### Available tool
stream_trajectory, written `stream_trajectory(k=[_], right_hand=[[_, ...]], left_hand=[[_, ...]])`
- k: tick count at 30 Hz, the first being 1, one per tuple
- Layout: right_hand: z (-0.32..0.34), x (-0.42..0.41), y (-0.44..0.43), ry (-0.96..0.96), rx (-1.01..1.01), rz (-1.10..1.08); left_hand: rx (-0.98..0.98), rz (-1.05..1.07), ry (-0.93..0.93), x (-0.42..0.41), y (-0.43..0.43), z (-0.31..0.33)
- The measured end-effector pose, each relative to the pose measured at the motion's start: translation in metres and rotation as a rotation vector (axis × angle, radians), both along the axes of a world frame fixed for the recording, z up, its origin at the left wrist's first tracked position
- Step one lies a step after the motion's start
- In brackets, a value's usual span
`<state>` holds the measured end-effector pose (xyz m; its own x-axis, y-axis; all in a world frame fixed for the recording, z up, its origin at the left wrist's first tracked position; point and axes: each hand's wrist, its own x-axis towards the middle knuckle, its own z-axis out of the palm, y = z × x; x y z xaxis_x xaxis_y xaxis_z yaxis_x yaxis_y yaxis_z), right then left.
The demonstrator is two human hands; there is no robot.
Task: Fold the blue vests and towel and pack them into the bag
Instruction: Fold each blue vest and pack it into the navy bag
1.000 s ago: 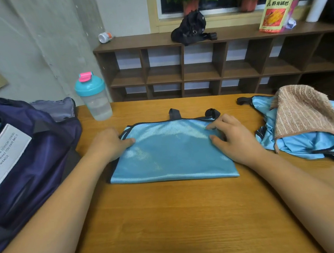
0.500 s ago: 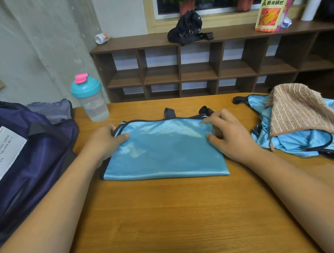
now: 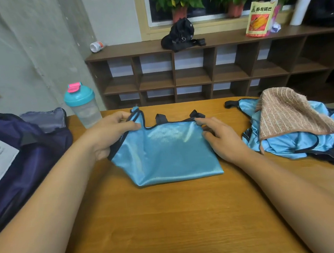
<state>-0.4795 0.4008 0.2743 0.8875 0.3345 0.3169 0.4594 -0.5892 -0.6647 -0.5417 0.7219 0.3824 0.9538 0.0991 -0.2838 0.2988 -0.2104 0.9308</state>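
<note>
At 12 o'clock: first vest half-folded.
left hand grips its edge, right hand flat; 2 o'clock: second vest, towel pending.

Indoor communal room, seemingly for changing or storage: an orange-brown wooden table stands before a long dark brown wooden unit of open cubbyholes against a pale grey plaster wall; green plants in terracotta pots line the window ledge above

Even, soft indoor light; sheen on blue vest; wide-angle bowing at edges; slight overall softness.
</note>
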Motion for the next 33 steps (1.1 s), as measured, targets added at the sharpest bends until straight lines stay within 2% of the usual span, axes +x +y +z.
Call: stream_trajectory(k=[8, 14, 18, 21, 27, 31, 33], right_hand=[[0.002, -0.001, 0.0, 0.044, 0.03, -0.024], [0.003, 0.0, -0.003, 0.065, 0.079, -0.053], [0.003, 0.001, -0.003, 0.081, 0.087, -0.054], [0.005, -0.001, -0.003, 0.069, 0.088, -0.057], [0.003, 0.001, -0.002, 0.029, 0.109, -0.136], [0.009, -0.003, -0.002, 0.073, 0.244, -0.181], [0.012, -0.005, -0.003, 0.134, 0.247, -0.169]], left_hand=[[-0.001, -0.184, 0.075, 0.029, -0.072, 0.018], [0.038, -0.214, 0.084, 0.043, -0.124, -0.013], [0.018, -0.113, -0.036, 0.044, -0.146, -0.04], [0.083, -0.091, -0.191, 0.039, -0.155, -0.058], [0.261, -0.198, -0.37, 0.024, -0.161, -0.086], [0.164, -0.234, -0.392, 0.019, -0.16, -0.088], [0.093, -0.246, -0.382, 0.016, -0.158, -0.088]])
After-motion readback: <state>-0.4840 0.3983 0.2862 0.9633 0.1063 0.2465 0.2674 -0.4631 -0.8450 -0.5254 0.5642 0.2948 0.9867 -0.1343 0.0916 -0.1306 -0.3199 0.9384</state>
